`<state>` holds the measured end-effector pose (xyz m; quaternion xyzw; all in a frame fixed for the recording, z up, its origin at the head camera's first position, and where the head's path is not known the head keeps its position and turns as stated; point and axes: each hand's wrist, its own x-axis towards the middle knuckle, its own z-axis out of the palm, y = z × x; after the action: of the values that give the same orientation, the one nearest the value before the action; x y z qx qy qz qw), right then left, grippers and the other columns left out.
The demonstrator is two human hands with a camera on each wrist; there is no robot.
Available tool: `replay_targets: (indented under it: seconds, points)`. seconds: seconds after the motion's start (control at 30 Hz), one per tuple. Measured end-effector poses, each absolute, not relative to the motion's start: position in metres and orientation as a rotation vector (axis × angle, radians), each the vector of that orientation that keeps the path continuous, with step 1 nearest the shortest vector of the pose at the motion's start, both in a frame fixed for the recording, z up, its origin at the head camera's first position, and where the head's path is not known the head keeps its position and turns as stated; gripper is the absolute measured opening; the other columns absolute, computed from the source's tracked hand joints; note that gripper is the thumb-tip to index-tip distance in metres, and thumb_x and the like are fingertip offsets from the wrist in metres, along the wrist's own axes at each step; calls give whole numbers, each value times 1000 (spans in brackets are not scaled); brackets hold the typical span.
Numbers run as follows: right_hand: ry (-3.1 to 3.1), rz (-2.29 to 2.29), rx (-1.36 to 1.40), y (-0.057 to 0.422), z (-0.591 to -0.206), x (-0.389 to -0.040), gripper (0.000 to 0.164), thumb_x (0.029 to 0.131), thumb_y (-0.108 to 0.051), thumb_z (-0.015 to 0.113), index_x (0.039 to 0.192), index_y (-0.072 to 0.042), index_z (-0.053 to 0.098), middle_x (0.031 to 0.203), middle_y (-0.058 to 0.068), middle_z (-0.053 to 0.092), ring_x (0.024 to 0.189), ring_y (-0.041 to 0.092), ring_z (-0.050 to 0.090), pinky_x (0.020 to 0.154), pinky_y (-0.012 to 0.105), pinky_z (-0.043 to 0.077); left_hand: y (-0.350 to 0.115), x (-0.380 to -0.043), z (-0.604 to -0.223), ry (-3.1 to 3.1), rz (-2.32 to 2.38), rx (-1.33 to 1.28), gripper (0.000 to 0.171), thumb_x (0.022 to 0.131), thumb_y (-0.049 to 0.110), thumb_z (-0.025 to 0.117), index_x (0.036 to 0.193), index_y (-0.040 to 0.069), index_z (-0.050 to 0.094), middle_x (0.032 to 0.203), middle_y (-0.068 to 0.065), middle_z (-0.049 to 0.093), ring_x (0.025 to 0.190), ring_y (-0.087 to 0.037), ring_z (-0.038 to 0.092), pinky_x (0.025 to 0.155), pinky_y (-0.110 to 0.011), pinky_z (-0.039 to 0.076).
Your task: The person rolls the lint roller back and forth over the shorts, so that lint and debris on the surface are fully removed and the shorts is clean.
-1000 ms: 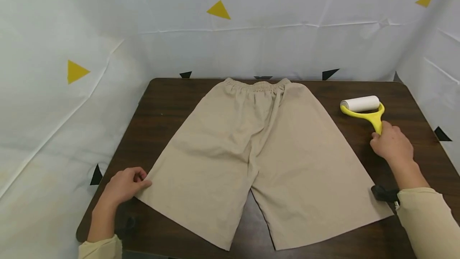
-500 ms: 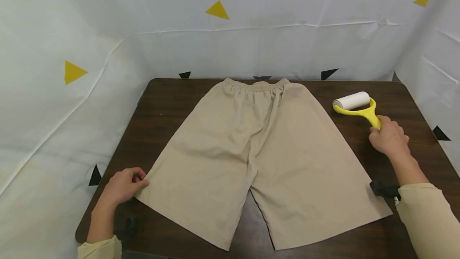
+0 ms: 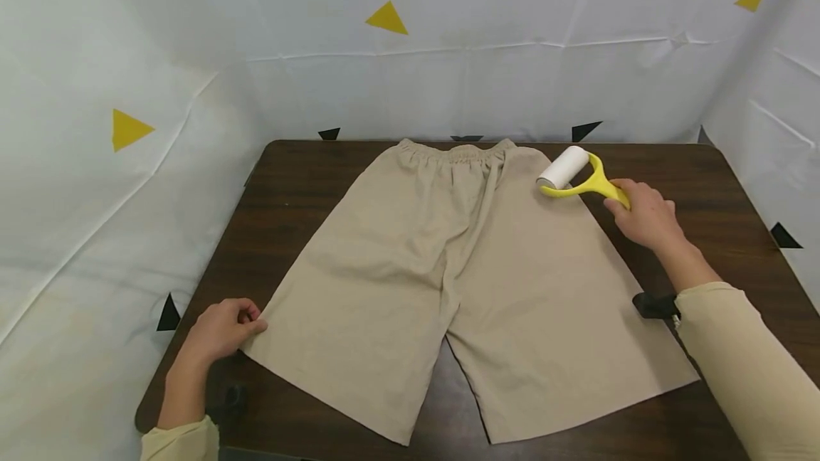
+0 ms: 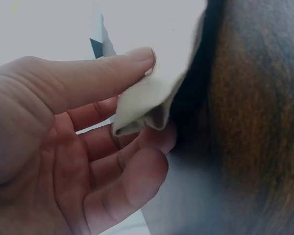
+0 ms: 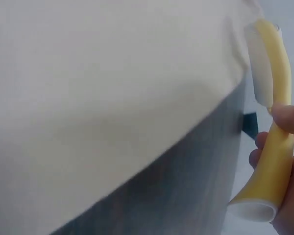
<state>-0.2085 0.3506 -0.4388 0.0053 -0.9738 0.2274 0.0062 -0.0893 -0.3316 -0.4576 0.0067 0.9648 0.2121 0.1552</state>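
Observation:
Beige shorts (image 3: 378, 255) with an elastic waist lie spread on the table, waistband at the far side and both legs toward me. My left hand (image 3: 221, 329) pinches the outer hem corner of the left leg; in the left wrist view the thumb lies over the folded hem (image 4: 142, 105) with fingers beneath. In my right hand (image 3: 650, 215) is the yellow handle of a lint roller (image 3: 564, 168). Its white roll overlaps the upper right edge of the shorts, near the waistband. The right wrist view shows thumb and fingers wrapped round the yellow handle (image 5: 272, 171).
A dark wood-grain table (image 3: 282, 191) lies under the shorts. White sheeting (image 3: 474, 84) with yellow and black triangles stands behind and at both sides. The right wrist's black camera (image 3: 655, 306) hangs over the right leg of the shorts.
My right hand has carried the lint roller left and away from me, from over the bare table to the shorts' upper right edge. The left hand and the shorts stay put.

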Motion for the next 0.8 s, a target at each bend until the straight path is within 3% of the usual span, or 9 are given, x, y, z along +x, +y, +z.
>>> replay_targets:
  seconds: [0.27,0.8]
  points:
    - [-3109,628,125,330,-437,-232,44,102,-21,50,139,3,43,107,27,50,89,40,43,74,56,25,-332,-90,-459,2755,611,11,18,90,25,71,86,9,65,74,-1,56,63,-17,49,55,-34,39]
    - [-3077,622,329,274,-433,-253,44,99,-18,55,139,-3,47,118,23,52,100,40,44,85,59,25,-331,-89,-456,2736,613,-4,18,89,24,70,86,7,65,74,-1,55,64,-18,50,55,-34,39]
